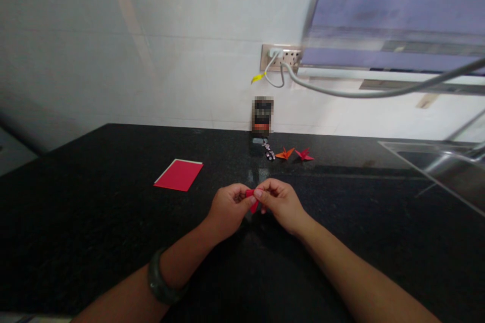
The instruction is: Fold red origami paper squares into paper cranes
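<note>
A small folded piece of red paper point(254, 206) is pinched between my two hands, just above the dark countertop point(113, 242). My left hand point(229, 210) grips its left side between thumb and fingers. From the right, my right hand point(282, 204) pinches its upper edge, with the thumb on top. Fingers cover much of the paper, so its full shape is hidden. To the left lies a stack of square red paper point(179, 175) with a pale edge showing behind. Beyond my hands sit an orange paper crane point(285, 154) and a red paper crane point(304, 155).
A blurred-out upright phone-like object point(262, 115) leans at the wall, with a beaded strap point(269, 152) before it. A sink point(435, 161) is at the right. A grey cable point(348, 94) runs from the wall socket point(282, 57).
</note>
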Tool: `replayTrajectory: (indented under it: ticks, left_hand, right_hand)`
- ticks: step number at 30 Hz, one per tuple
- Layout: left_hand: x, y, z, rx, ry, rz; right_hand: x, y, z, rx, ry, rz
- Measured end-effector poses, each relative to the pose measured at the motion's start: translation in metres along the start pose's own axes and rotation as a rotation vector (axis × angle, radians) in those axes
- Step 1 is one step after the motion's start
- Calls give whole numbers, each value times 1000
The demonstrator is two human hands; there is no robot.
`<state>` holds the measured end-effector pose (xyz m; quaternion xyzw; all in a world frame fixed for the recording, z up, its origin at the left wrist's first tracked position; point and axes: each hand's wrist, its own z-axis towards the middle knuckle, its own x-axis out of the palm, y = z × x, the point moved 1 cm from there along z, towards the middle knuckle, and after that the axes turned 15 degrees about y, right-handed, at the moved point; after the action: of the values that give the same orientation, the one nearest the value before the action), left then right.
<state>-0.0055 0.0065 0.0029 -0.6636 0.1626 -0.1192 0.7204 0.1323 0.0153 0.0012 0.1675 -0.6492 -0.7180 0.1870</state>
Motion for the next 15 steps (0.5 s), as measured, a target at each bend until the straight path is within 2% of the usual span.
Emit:
replayTrajectory:
  ticks: [4,7,11,15]
  left_hand:
    - [2,1,0,14,5,-42]
    - [5,2,1,-43,77,-132]
    - [8,0,-1,-157,153,-172]
    - [7,-2,-1,-175,149,-112]
  right_hand:
    - [0,2,-1,-17,-113,-33]
    - [0,5,-1,-23,-158,-10]
    - [0,6,-1,-35,-197,35]
    - [1,2,0,-40,-164,65]
